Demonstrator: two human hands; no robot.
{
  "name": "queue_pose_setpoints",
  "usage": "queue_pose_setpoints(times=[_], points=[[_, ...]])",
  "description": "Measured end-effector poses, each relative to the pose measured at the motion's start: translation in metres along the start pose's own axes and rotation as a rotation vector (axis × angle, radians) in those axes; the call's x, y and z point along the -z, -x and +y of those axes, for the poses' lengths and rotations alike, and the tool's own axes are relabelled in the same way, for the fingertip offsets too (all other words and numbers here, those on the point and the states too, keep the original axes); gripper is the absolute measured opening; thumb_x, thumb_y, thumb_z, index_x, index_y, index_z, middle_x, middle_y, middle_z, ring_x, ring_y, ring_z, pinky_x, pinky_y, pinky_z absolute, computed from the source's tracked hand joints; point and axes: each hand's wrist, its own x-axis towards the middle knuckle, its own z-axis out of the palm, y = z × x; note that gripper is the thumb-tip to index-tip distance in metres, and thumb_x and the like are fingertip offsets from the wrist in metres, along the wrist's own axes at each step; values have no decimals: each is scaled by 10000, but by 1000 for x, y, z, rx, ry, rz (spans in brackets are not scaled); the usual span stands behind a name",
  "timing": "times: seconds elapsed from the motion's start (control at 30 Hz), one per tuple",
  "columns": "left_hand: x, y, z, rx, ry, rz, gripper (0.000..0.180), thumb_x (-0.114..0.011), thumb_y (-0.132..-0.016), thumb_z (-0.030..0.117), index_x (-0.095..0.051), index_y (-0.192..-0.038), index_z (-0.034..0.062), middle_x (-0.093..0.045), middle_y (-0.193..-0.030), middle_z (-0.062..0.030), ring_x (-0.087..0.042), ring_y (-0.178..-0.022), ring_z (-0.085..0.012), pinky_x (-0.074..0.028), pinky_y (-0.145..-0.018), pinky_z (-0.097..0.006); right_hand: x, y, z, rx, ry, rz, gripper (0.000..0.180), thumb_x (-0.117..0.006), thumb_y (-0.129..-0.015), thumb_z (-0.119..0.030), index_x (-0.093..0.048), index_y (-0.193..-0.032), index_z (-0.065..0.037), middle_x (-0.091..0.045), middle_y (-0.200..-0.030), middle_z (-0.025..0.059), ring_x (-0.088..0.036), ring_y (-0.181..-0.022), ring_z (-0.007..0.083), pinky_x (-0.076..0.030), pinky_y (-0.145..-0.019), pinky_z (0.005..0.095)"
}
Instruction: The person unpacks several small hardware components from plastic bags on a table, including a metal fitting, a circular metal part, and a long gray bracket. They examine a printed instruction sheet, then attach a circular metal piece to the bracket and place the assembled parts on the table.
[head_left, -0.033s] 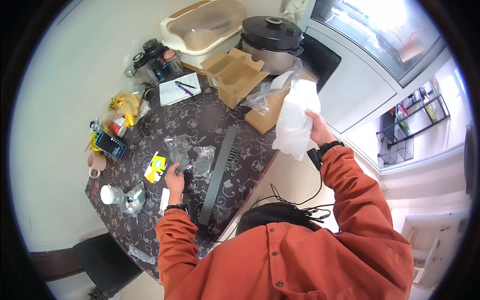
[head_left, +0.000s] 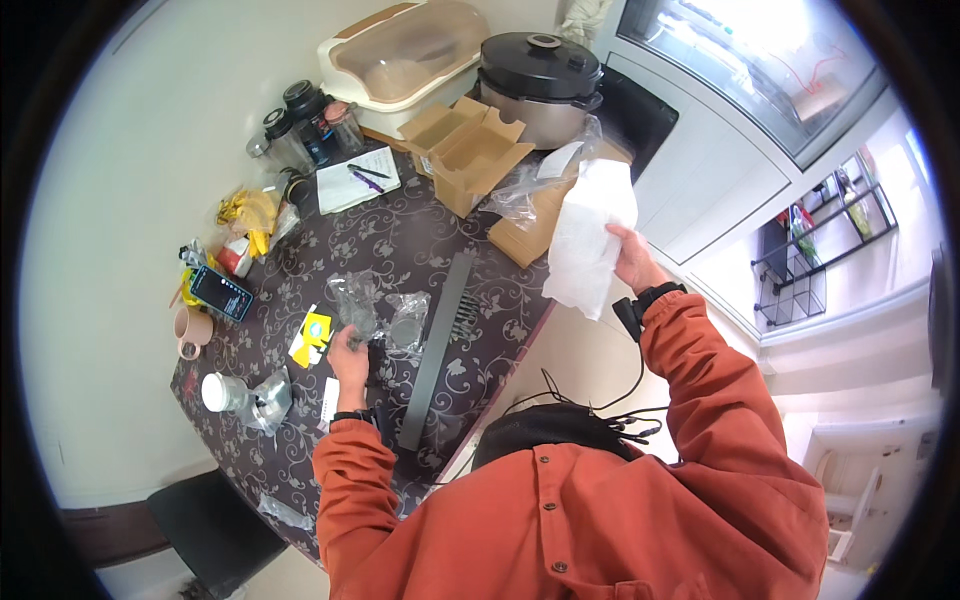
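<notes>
A person in a rust-orange shirt (head_left: 570,515) holds a white wrapping sheet (head_left: 588,240) just off the right edge of a dark floral tabletop (head_left: 425,225), the right hand's (head_left: 634,260) fingers closed on its right edge. The sheet's long axis runs up and down the view, its upper end leaning slightly right and its ragged lower end pointing toward the wearer's side. The left hand (head_left: 348,357), fingers curled, rests at crumpled clear plastic (head_left: 354,298); whether it grips any cannot be told. A long grey bar (head_left: 437,355) lies between the hands, its far end tilted right. Flattened cardboard (head_left: 523,235) sits behind the sheet, partly covered by it, near an open cardboard box (head_left: 482,160). A yellow-and-white packet (head_left: 313,336) lies just left of the plastic, with a phone (head_left: 221,292) and mug (head_left: 192,328) farther left.
</notes>
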Motion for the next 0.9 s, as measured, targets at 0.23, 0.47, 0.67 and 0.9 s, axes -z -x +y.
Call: queue_pose_setpoints(times=[0.23, 0.47, 0.67, 0.9], points=[[-16, 19, 155, -43, 661, -565, 712, -751, -796, 190, -393, -1378, -13, -436, -1391, -214, -404, -1305, -288, -313, -1073, -367, -28, 60, 21, -82, -191, -347, 498, -563, -859, -4, -414, -1335, 13, -525, -1303, 138, -519, -1182, 309, -377, -1057, 446], [-32, 60, 218, 334, 1176, -1041, 576, -685, -838, 131, -442, -1335, -29, -600, -1085, -75, -572, -920, -123, -461, -779, -262, -53, 101, 63, -203, -107, -394, 466, -585, -848, -16, -460, -1297, 6, -555, -1264, 119, -538, -1153, 271, -394, -1036, 417], [-6, 75, 187, 22, 619, -1050, 204, -655, -832, 104, -657, -985, -31, -653, -777, -72, -574, -715, -110, -464, -653, -278, -19, 71, 64, -233, -212, -274, 338, -616, -872, -155, -555, -1176, -22, -625, -1140, 102, -582, -1065, 249, -428, -986, 398], [26, 94, 115, -199, 230, -728, 236, -679, -788, 163, -633, -925, -24, -585, -689, -170, -542, -620, -260, -462, -641, -367, -12, 49, 43, -171, -91, -173, 348, -581, -939, -195, -533, -1239, -26, -588, -1257, 105, -548, -1165, 247, -410, -1028, 392]])
